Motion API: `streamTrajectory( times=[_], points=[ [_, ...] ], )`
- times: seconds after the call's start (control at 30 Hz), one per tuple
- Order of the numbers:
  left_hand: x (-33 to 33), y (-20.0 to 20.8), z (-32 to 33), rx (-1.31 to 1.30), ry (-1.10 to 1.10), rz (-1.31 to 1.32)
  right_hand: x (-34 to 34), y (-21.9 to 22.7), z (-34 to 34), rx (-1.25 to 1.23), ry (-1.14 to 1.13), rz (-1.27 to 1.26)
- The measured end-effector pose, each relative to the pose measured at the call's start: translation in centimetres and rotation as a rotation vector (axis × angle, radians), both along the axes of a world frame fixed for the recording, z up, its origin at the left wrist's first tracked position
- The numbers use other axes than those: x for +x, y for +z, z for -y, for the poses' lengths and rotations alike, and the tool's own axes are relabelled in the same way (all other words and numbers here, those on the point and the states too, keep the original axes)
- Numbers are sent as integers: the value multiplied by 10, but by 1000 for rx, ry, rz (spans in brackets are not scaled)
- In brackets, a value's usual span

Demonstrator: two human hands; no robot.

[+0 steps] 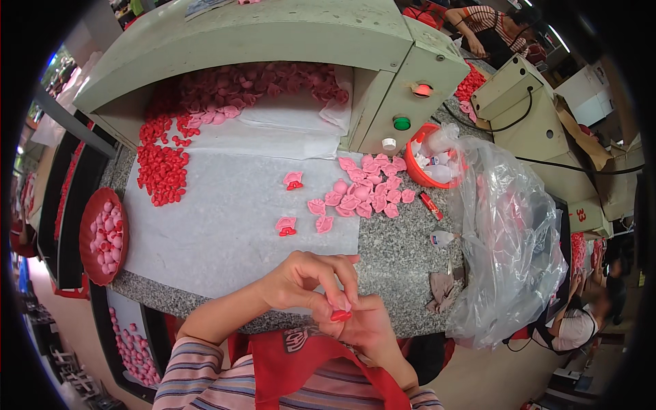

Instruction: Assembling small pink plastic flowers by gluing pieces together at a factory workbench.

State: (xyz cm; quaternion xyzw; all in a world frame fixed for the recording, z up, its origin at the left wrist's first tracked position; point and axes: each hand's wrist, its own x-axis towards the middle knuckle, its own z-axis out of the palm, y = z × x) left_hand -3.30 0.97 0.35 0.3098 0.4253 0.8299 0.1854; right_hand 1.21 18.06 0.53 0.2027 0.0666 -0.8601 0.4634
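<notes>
Apron point(287, 365), red, over a striped shirt point(195, 372), just before the near edge of the white paper point(225, 236). Left hand point(305, 281), at the near right corner of the paper, narrowed to a pinch on a small pink-and-red piece point(340, 316). Right hand point(369, 329), just beside it, curled in close below and holding the same piece, some fingertips hidden. Crumpled cloth point(443, 287) well to the right of the paper, with a clear plastic bag point(509, 225) farther right. Red basket point(104, 278) of pink and red bits just left of the paper. Small bottle point(441, 238) and red tube point(430, 205) on the speckled tabletop point(400, 263), both right of the paper. On the paper, two pink-and-red pairs point(285, 226), one nearer, one farther, well apart. Loose pink shapes point(362, 193) across the paper's right edge and onto the tabletop. Heap of red bits point(161, 174) on the paper's far left part. Red bowl point(416, 169) with white bottles, right of the paper's far right corner. Beyond the paper's far edge, pale green machine point(273, 34) with a wide opening, more pink shapes and red bits piled inside. Green button point(402, 122) and lit red lamp point(423, 90) on the machine, beyond the paper's far right corner.
</notes>
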Motion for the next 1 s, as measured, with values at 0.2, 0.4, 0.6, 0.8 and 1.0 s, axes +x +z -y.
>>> streamTrajectory(
  times=[0.2, 0.4, 0.6, 0.8, 1.0],
  points=[
    [2, -2, 0, 10, 10, 8, 0, 2, 0, 5, 12, -15],
    [21, -11, -16, 250, 111, 315, -5, 15, 9, 21, -32, -43],
    [26, -22, -19, 323, 201, 556, -4, 8, 10, 111, -51, -32],
    [32, -24, -18, 577, 25, 748, 2, 19, 26, 888, -354, -746],
    [35, -22, -27, 675, -12, 813, 3, 10, 24, 1340, -521, -1242]
  ],
)
